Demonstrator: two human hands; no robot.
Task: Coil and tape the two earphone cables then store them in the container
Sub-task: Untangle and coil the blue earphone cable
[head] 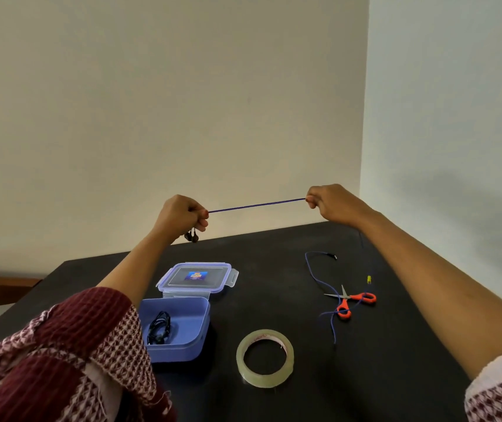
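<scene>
Closest of all, the left sleeve (61, 360), maroon with a white pattern, fills the lower corner, and the right sleeve (499, 394) shows at the opposite edge; both forearms reach forward over a black table (396, 376). The left hand (179, 216) is raised above the table with its fingers curled into a fist round the blue earphone cable (257, 205); 2 dark earbuds (192, 236) dangle just beneath that fist. The right hand (332, 202), about level with the left and well apart from it, pinches the same cable between thumb and curled fingers; the stretch between the 2 hands runs taut and straight. Below the right hand the rest of the cable trails onto the table, looping across the orange-handled scissors (351, 301); below the left hand stands an open blue container (196, 339) with a coiled black earphone (160, 328) inside it; its clear lid (196, 277) lies just beyond it. Between the 2 hands and nearer the person, a roll of clear tape (265, 357) lies flat.
</scene>
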